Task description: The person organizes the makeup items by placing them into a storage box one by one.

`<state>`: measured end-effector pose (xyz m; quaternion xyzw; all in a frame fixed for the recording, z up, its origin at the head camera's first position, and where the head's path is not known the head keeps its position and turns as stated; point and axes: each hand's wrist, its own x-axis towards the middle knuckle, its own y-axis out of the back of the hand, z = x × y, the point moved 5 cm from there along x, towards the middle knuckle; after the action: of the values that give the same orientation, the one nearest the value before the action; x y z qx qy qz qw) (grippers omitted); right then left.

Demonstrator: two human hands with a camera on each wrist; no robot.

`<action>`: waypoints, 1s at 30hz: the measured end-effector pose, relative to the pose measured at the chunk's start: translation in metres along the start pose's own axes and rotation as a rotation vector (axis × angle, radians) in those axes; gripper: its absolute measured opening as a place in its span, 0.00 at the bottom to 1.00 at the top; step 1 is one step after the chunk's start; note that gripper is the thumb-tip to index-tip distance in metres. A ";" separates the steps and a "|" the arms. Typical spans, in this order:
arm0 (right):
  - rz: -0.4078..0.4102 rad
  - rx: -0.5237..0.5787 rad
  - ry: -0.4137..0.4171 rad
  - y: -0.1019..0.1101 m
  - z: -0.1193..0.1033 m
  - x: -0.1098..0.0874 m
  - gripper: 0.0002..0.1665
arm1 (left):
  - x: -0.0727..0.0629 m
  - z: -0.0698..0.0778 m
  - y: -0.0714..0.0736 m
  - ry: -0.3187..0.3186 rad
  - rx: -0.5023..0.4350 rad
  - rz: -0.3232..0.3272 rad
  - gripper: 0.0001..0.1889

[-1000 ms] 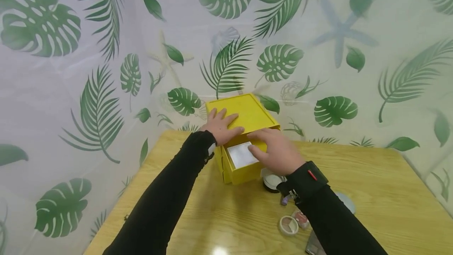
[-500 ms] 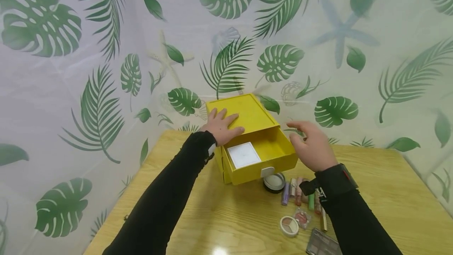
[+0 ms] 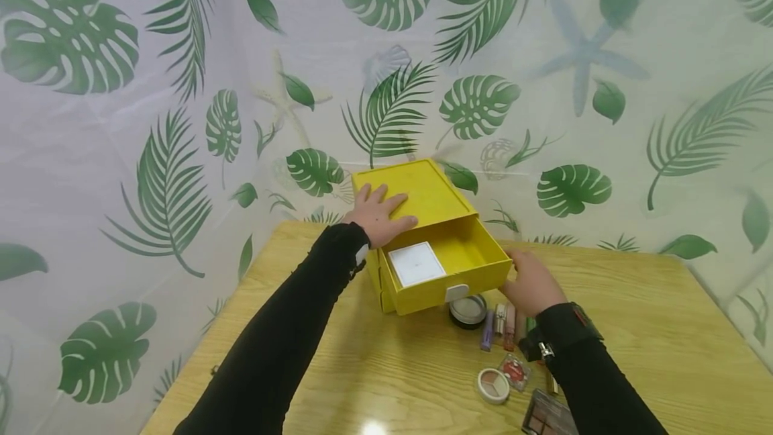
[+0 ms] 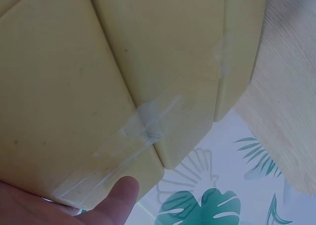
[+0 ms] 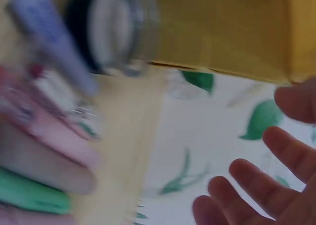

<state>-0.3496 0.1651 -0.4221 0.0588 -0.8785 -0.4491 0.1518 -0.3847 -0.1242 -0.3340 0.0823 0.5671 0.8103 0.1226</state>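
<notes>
A yellow drawer box (image 3: 423,190) stands on the table, its top drawer (image 3: 477,267) pulled out. Inside the drawer's left part lies a flat white square item (image 3: 417,264); a white pull tab (image 3: 456,293) sits on the drawer front. My left hand (image 3: 377,220) rests with spread fingers on the box top, and the left wrist view shows one finger (image 4: 123,193) against the taped yellow surface. At the drawer's right front corner is my right hand (image 3: 534,284). Its fingers look loosely spread in the right wrist view, the thumb (image 5: 296,104) right at the yellow edge.
In front of the box lie a round black-rimmed jar (image 3: 468,312), a purple tube (image 3: 488,331), several other cosmetic tubes (image 3: 510,327), a three-colour compact (image 3: 493,386), a red compact (image 3: 515,371) and a dark palette (image 3: 549,415). A leaf-print backdrop (image 3: 386,113) hangs behind the wooden table (image 3: 652,327).
My right hand has moved from above the drawer out to the right, then down to its right front corner. The left hand stays on the box top.
</notes>
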 end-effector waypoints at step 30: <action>-0.146 -0.288 -0.036 -0.079 -0.010 -0.007 0.37 | 0.001 -0.001 -0.001 0.010 -0.006 0.011 0.38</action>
<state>-0.3422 0.1119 -0.4820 0.0921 -0.8011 -0.5812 0.1096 -0.3862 -0.1247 -0.3355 0.0812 0.5648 0.8130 0.1156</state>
